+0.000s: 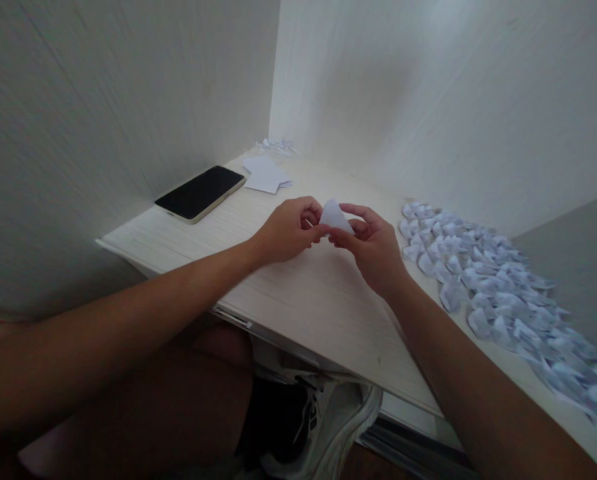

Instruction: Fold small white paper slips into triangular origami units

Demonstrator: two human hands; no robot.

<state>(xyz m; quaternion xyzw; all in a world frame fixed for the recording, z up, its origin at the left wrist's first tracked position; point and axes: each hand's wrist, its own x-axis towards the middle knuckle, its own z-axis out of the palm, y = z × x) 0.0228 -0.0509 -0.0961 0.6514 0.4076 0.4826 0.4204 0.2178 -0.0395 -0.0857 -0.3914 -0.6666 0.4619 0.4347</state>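
My left fingers [318,232] and right fingers [346,239] pinch the white paper [334,216] right of the phone [201,193], probably for keeping it steady.

No legible text anywhere — no readable label, brand, number or sign on anything.

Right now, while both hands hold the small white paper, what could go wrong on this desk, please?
1. The small white paper is held between the fingers of the left hand and right hand, so it might slip or crease wrongly.
2. The right forearm is beside the many folded papers; a sideways swing could scatter some.
3. The flat white sheets lie loose, so a draught might shift them.
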